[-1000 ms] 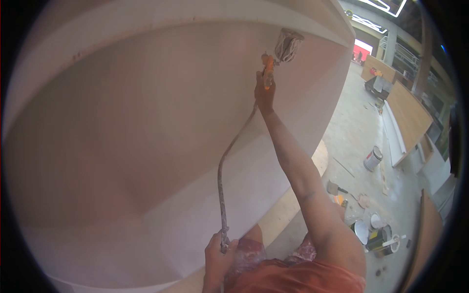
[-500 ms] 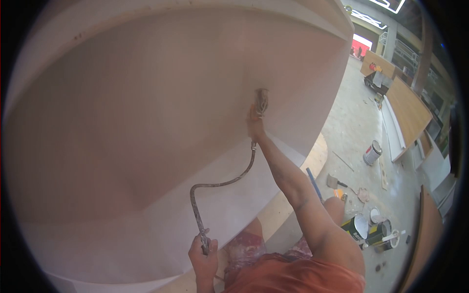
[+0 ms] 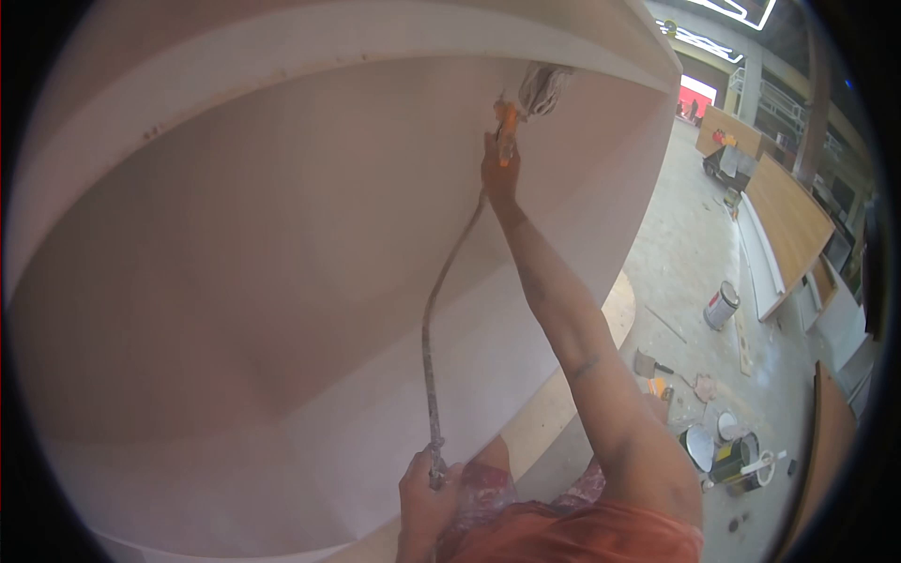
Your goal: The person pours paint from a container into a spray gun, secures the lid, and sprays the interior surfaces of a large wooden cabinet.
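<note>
My right hand (image 3: 500, 175) is stretched out high inside a large pale curved shell (image 3: 282, 235), wrapped round the orange handle of a spray gun (image 3: 508, 131). The gun's paint-streaked cup (image 3: 544, 91) overlaps the upper part of the shell's inner wall in this view. From the handle's lower end a paint-spotted air hose (image 3: 428, 347) runs down in a gentle bend. My left hand (image 3: 428, 497) is closed round that hose low down, in front of my lap.
On the floor at right stand opened paint cans (image 3: 732, 462), a scraper (image 3: 648, 364) and another can (image 3: 722, 306). Wooden boards (image 3: 784, 230) lean farther back. A wooden base edge (image 3: 535, 418) runs under the shell beside my legs.
My right hand has raised the spray gun toward the shell's upper rim and tilted it. The hose is pulled straighter, and my left hand has shifted a little right with it.
</note>
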`<action>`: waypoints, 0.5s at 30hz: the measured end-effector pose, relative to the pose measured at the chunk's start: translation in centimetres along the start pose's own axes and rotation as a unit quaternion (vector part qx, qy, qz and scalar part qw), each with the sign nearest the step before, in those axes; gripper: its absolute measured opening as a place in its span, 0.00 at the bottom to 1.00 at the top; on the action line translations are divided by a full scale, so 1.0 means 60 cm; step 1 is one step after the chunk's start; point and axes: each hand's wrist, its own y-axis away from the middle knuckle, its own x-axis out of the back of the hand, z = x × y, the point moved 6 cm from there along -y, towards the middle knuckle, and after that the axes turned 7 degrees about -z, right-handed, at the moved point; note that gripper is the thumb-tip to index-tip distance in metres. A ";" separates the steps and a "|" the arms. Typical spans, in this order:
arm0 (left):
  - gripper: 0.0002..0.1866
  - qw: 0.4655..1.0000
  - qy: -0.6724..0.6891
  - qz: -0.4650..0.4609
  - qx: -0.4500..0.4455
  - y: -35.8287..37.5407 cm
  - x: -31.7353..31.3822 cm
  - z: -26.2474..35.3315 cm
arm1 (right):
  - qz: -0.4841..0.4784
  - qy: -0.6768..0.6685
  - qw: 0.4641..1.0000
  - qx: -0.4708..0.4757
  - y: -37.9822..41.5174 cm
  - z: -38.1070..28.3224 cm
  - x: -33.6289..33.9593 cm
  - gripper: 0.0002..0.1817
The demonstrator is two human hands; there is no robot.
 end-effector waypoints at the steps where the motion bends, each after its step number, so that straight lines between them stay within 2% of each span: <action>1: 0.23 1.000 -0.012 0.015 -0.004 0.002 0.007 0.002 | 0.000 0.000 1.000 0.000 0.010 0.026 -0.002 0.21; 3: 0.22 1.000 0.007 0.026 0.015 0.012 0.022 -0.011 | -0.075 0.029 0.989 -0.123 0.054 0.142 -0.018 0.19; 6: 0.21 0.998 0.009 0.054 0.032 0.031 0.043 -0.028 | -0.137 0.097 0.971 -0.169 0.149 0.207 -0.005 0.21; 8: 0.21 0.997 -0.008 0.070 0.029 0.040 0.055 -0.035 | -0.205 0.267 0.924 -0.184 0.206 0.250 -0.008 0.20; 9: 0.20 0.996 0.005 0.084 0.021 0.044 0.060 -0.040 | -0.206 0.267 0.923 -0.187 0.230 0.279 -0.009 0.20; 11: 0.20 0.995 0.018 0.097 0.015 0.052 0.064 -0.043 | -0.277 0.342 0.864 -0.246 0.275 0.339 -0.006 0.21; 12: 0.19 0.994 0.027 0.104 0.022 0.054 0.065 -0.045 | -0.277 0.343 0.863 -0.247 0.279 0.333 -0.001 0.21; 14: 0.19 0.993 0.036 0.111 0.029 0.055 0.065 -0.046 | -0.236 0.139 0.875 -0.400 0.300 0.341 0.008 0.23; 15: 0.19 0.992 0.042 0.110 0.033 0.056 0.066 -0.048 | -0.235 0.139 0.875 -0.400 0.303 0.337 0.011 0.23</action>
